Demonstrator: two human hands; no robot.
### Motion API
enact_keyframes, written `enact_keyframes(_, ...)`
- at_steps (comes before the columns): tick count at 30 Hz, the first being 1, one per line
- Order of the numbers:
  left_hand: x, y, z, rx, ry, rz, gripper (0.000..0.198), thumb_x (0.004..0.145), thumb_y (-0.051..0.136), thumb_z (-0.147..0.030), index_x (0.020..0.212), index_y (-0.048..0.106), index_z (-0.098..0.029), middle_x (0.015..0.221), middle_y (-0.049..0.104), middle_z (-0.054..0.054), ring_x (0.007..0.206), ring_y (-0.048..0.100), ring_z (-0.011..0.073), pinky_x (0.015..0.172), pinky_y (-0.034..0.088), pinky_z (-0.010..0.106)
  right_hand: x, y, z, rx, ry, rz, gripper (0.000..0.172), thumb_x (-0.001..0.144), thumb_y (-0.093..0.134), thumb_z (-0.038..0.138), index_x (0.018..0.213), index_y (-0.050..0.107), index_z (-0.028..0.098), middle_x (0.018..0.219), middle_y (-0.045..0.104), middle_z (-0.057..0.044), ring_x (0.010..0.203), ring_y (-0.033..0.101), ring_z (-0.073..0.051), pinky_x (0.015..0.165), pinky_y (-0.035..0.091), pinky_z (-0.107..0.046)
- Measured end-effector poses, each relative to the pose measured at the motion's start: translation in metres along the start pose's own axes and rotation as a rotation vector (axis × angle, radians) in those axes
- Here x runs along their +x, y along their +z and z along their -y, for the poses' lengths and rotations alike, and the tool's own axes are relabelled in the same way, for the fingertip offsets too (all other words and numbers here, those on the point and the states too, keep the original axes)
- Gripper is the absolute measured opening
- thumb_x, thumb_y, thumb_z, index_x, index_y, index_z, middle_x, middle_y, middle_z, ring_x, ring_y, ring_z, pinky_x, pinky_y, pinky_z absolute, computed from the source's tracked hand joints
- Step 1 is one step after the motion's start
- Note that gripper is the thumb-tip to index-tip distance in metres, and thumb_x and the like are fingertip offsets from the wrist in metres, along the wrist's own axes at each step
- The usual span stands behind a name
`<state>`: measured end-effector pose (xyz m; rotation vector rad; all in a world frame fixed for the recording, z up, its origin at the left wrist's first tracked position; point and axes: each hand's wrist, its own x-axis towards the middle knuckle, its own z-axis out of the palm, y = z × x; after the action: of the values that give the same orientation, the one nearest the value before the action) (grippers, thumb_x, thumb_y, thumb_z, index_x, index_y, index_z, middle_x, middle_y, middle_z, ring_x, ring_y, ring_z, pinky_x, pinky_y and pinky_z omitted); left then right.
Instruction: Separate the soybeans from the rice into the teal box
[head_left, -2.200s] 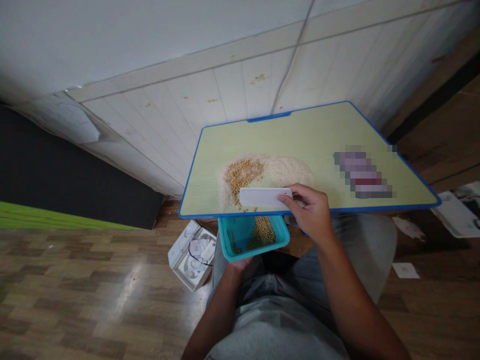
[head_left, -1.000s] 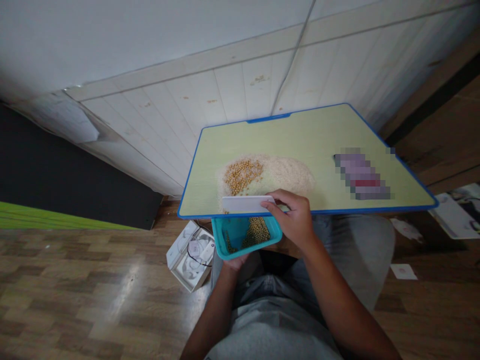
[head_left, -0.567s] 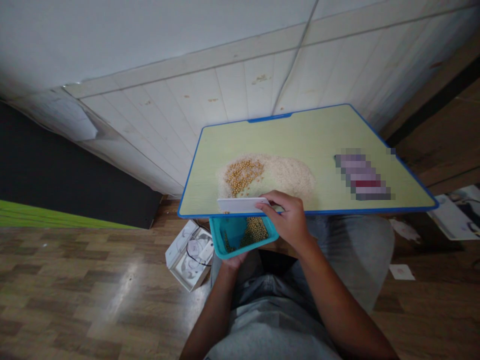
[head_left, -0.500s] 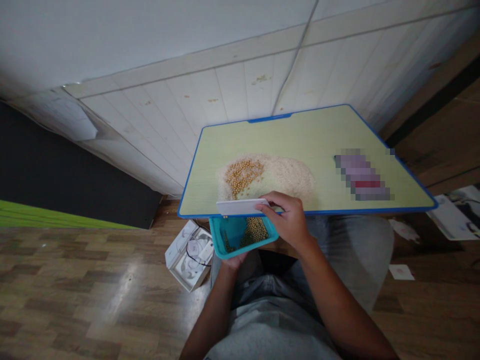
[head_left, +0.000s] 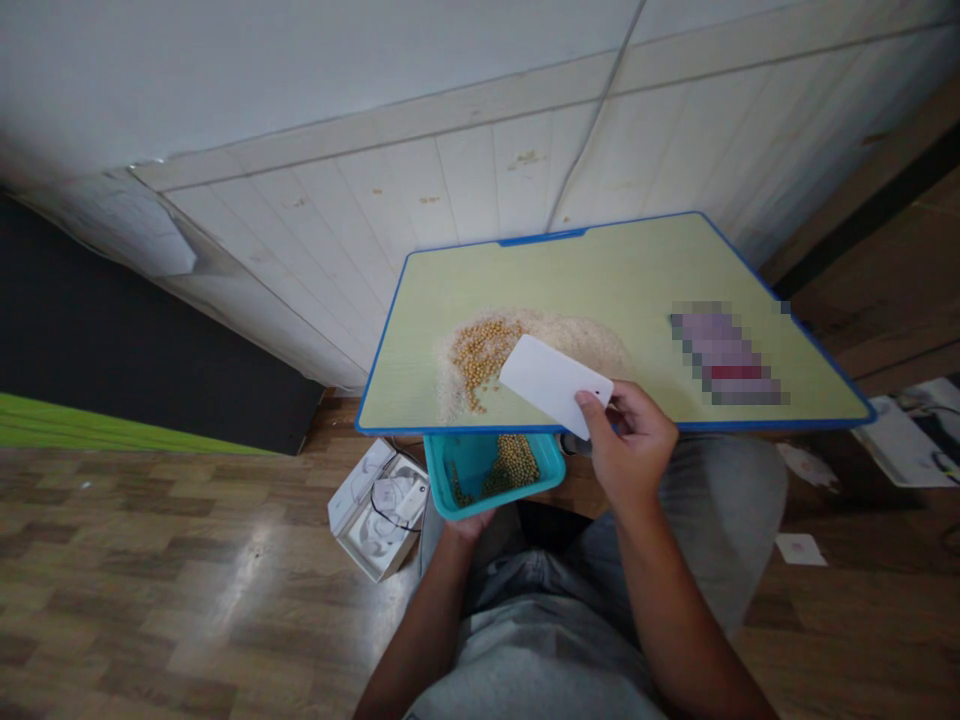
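Observation:
My right hand [head_left: 634, 440] pinches a flat white card [head_left: 555, 382] by one corner, tilted above the front part of the table. Beneath the table's front edge, my left hand [head_left: 471, 524] grips a teal plastic tub [head_left: 495, 503] from below; its fingers are mostly hidden under it. Round yellowish beans [head_left: 516, 462] lie inside the tub, heaped toward its right. On the tabletop, a patch of golden soybeans [head_left: 480, 350] lies beside and partly among a spread of pale rice-like grains [head_left: 589, 335]. The card covers part of both.
The pale green table [head_left: 622, 260] has a blue rim and stands against a white panelled wall. A blurred-out purple item [head_left: 724, 352] rests on its right side. An open white box [head_left: 379, 510] with a cable sits on the wooden floor at the left.
My right hand has moved right with the card, lifting it from the table's front edge and turning its face upward. The tub has shifted slightly right in my left hand.

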<state>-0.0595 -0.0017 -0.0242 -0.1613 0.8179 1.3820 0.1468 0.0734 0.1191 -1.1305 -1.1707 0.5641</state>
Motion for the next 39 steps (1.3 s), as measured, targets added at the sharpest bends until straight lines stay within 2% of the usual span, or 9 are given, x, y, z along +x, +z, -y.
enact_keyframes(4, 0.006, -0.01, 0.003, 0.006, 0.007, -0.027, 0.07, 0.105, 0.052, -0.077, 0.149, 0.082, -0.032, 0.152, 0.086, 0.009, 0.168, 0.059, 0.0441, 0.14, 0.05, 0.071, -0.003, -0.001, -0.002, -0.032, -0.022, 0.058, 0.018, 0.101, 0.085, 0.042, 0.095, 0.083, 0.026, 0.084, 0.084, -0.003, 0.071, 0.078, -0.023, 0.067, 0.065, -0.033)
enact_keyframes(8, 0.003, -0.007, -0.001, 0.029, -0.029, 0.026, 0.07, 0.106, 0.047, -0.079, 0.133, 0.09, -0.031, 0.148, 0.088, 0.009, 0.172, 0.053, 0.0471, 0.143, 0.044, 0.07, -0.001, 0.002, -0.001, -0.052, -0.039, 0.127, 0.018, 0.102, 0.083, 0.043, 0.094, 0.083, 0.026, 0.085, 0.085, -0.003, 0.075, 0.08, -0.024, 0.071, 0.067, -0.035)
enact_keyframes(11, -0.003, 0.001, -0.004, 0.037, -0.028, 0.068, 0.066, 0.105, 0.054, -0.075, 0.137, 0.09, -0.03, 0.15, 0.087, 0.011, 0.174, 0.049, 0.0473, 0.144, 0.041, 0.071, -0.003, 0.005, 0.004, -0.028, -0.041, 0.178, 0.015, 0.103, 0.082, 0.038, 0.093, 0.083, 0.027, 0.085, 0.085, -0.002, 0.074, 0.08, -0.023, 0.071, 0.066, -0.034)
enact_keyframes(14, -0.004, 0.006, -0.005, -0.001, -0.017, 0.092, 0.066, 0.109, 0.05, -0.074, 0.141, 0.088, -0.031, 0.15, 0.087, 0.008, 0.174, 0.051, 0.0433, 0.146, 0.036, 0.07, -0.006, 0.008, 0.01, -0.011, -0.066, 0.213, 0.011, 0.103, 0.082, 0.034, 0.095, 0.083, 0.027, 0.084, 0.084, -0.002, 0.072, 0.078, -0.022, 0.068, 0.064, -0.032)
enact_keyframes(18, 0.004, -0.006, -0.005, -0.045, -0.052, 0.201, 0.064, 0.112, 0.042, -0.073, 0.139, 0.088, -0.035, 0.146, 0.09, 0.003, 0.169, 0.059, 0.0327, 0.147, 0.038, 0.058, -0.009, 0.011, 0.015, -0.019, -0.116, 0.264, 0.012, 0.102, 0.081, 0.032, 0.09, 0.08, 0.026, 0.078, 0.08, 0.0, 0.066, 0.074, -0.02, 0.064, 0.059, -0.03)
enact_keyframes(22, 0.013, -0.02, -0.005, -0.046, -0.075, 0.231, 0.066, 0.111, 0.043, -0.07, 0.14, 0.088, -0.031, 0.147, 0.089, 0.005, 0.157, 0.071, 0.0346, 0.144, 0.043, 0.061, -0.008, 0.009, 0.014, -0.039, -0.119, 0.231, 0.011, 0.101, 0.081, 0.03, 0.09, 0.081, 0.026, 0.078, 0.081, 0.001, 0.066, 0.075, -0.019, 0.064, 0.059, -0.029)
enact_keyframes(28, 0.012, -0.018, -0.003, 0.04, -0.017, 0.24, 0.066, 0.106, 0.053, -0.077, 0.144, 0.087, -0.035, 0.153, 0.087, 0.007, 0.17, 0.058, 0.0392, 0.146, 0.042, 0.062, -0.005, 0.004, 0.012, -0.044, -0.066, 0.131, 0.013, 0.101, 0.081, 0.032, 0.089, 0.08, 0.025, 0.078, 0.081, 0.001, 0.065, 0.074, -0.019, 0.063, 0.059, -0.028)
enact_keyframes(35, 0.004, 0.002, -0.002, -0.059, 0.032, 0.163, 0.059, 0.112, 0.055, -0.065, 0.149, 0.083, -0.027, 0.163, 0.081, 0.008, 0.177, 0.05, 0.0309, 0.148, 0.037, 0.054, -0.016, 0.014, 0.021, -0.058, -0.095, 0.255, 0.019, 0.101, 0.08, 0.034, 0.084, 0.076, 0.025, 0.071, 0.075, 0.002, 0.063, 0.071, -0.018, 0.061, 0.055, -0.028)
enact_keyframes(39, 0.003, 0.003, -0.002, 0.008, 0.024, 0.155, 0.067, 0.11, 0.054, -0.069, 0.149, 0.083, -0.023, 0.162, 0.081, 0.013, 0.176, 0.051, 0.0365, 0.147, 0.039, 0.058, -0.016, 0.012, 0.016, -0.067, -0.051, 0.21, 0.017, 0.099, 0.079, 0.034, 0.085, 0.078, 0.025, 0.073, 0.077, 0.001, 0.062, 0.072, -0.018, 0.059, 0.055, -0.027)
